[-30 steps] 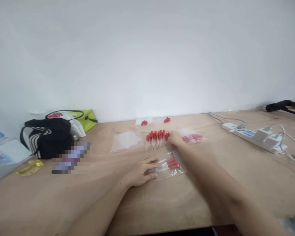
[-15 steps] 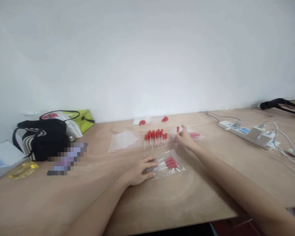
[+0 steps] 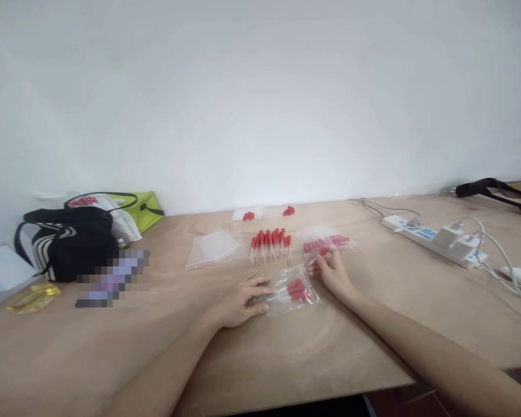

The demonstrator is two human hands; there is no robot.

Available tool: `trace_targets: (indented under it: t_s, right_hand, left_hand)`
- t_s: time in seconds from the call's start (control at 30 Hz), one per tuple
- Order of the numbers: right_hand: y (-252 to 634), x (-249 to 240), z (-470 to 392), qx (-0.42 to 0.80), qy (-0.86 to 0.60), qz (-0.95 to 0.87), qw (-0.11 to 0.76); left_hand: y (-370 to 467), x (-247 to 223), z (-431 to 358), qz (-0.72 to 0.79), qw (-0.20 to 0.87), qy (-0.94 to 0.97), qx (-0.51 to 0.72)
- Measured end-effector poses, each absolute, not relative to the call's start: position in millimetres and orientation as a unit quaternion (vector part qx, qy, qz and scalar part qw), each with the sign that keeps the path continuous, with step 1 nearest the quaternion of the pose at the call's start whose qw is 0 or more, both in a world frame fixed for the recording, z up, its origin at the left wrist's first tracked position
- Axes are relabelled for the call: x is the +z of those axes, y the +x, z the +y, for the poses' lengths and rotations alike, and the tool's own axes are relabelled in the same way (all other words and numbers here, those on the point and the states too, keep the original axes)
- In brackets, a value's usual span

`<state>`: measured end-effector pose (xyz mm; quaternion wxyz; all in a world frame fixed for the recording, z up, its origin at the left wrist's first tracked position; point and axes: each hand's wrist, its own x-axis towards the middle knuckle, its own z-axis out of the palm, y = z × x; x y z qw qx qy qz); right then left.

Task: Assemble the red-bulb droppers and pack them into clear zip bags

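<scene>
A clear zip bag (image 3: 282, 306) with several red-capped droppers inside lies flat near the table's front. On its left end rests my left hand (image 3: 243, 301), fingers spread over the plastic. My right hand (image 3: 332, 272), just beyond the bag's right side, pinches a red-capped dropper (image 3: 323, 252). Behind the bag several red-capped droppers (image 3: 269, 246) stand in a row of upright-looking caps with pale stems toward me. Filled bags with red caps (image 3: 330, 240) lie behind my right hand. Flat clear bags (image 3: 215, 248) are stacked to the left of the row.
Small red caps (image 3: 249, 216) and more red caps (image 3: 289, 211) lie near the wall. A black bag (image 3: 72, 243), a blurred phone (image 3: 115, 279) and yellow film (image 3: 35, 298) are at left. A power strip (image 3: 429, 237) with cables and a black frame (image 3: 495, 190) are at right.
My right hand has come nearer to me, from beside the filled bags to the clear bag's right edge, with the dropper in its fingers. My left hand stays on the bag. The view has shifted slightly.
</scene>
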<state>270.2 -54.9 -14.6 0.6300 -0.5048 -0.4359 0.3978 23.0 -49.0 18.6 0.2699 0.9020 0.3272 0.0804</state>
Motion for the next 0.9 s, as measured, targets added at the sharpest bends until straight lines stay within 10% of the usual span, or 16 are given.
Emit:
trace_targets:
  t_s: [0.73, 0.9]
  right_hand:
    - [265, -12, -58, 0.508, -0.479, -0.597, 0.394]
    - [279, 9, -35, 0.314, -0.626, -0.613, 0.367]
  left_hand:
    - [21, 16, -49, 0.33, 0.264, 0.901, 0.097]
    - [22, 18, -49, 0.315, 0.27, 0.905, 0.094]
